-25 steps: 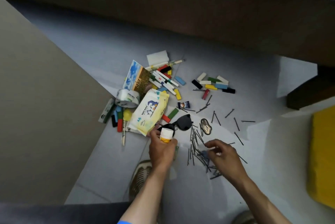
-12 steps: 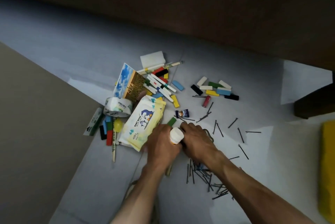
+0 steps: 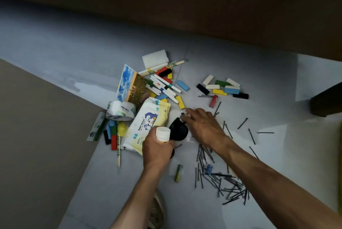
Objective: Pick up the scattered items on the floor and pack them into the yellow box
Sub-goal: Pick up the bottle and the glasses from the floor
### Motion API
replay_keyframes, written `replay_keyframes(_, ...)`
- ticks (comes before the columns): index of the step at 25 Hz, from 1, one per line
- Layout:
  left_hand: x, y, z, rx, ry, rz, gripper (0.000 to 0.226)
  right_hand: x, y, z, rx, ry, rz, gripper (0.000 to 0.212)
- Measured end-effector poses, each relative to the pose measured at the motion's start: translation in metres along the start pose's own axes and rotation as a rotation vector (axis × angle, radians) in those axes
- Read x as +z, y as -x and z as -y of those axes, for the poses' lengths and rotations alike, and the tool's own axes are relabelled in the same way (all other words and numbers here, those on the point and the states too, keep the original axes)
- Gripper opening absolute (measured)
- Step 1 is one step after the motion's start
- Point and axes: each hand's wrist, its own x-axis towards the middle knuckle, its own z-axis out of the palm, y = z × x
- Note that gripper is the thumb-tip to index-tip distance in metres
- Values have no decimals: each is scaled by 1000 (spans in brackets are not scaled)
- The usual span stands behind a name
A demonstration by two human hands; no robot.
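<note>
Domestic interior, floor level.
Pale tiled floor (image 3: 240, 47) is bordered by dark wooden furniture (image 3: 203, 6); household oddments are strewn about: baby wipes (image 3: 148, 123), tape roll (image 3: 120, 110), hairpins (image 3: 227, 190), marker pens (image 3: 164, 86).

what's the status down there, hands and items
Left hand grips white-capped bottle. Right hand reaching at sunglasses. Hairpins scattered on the floor.

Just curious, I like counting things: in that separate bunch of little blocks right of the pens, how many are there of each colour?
White blocks: 3
Black blocks: 2
Green block: 1
Yellow block: 1
Blue block: 1
Total: 8
</note>
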Motion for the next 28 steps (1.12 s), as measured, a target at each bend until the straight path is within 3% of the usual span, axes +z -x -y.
replay_keyframes(1, -4, -2, 0, -34, 24, -18, 29, 5, 1, 1, -25, 86, 18, 53)
replay_keyframes(3, -9, -9, -2, -85, 92, -52, 31, 8, 9, -1, 39, 29, -30, 38)
replay_keyframes(7, 5, -14, -6, 47, -106, -105, 48, 5, 50, -4, 276, -505, -259, 29)
replay_keyframes(9, 17, -13, -5, 147, -287, -84, 38, 2, 78, 4, 351, -634, -321, 18)
replay_keyframes(13, 35, -4, 3, 319, -522, -1, 35, 15, 130, 31, 398, -586, -71, 11)
replay_keyframes(15, 41, -6, 2, 301, -616, 6, 39, 28, 142, 42, 360, -397, 28, 27)
replay_keyframes(18, 43, -15, -5, 127, -578, 11, 38, 37, 143, 47, 371, -347, 21, 18)
replay_keyframes(22, 42, -20, -10, 131, -377, -61, 30, 21, 126, 30, 442, -478, -134, 2)
replay_keyframes(25, 31, -20, -8, 65, -182, -130, 29, -3, 74, -6, 462, -460, -332, 24)
replay_keyframes(28, 15, -11, 5, -52, -57, -137, 33, -21, 6, -43, 491, -236, -233, 48)
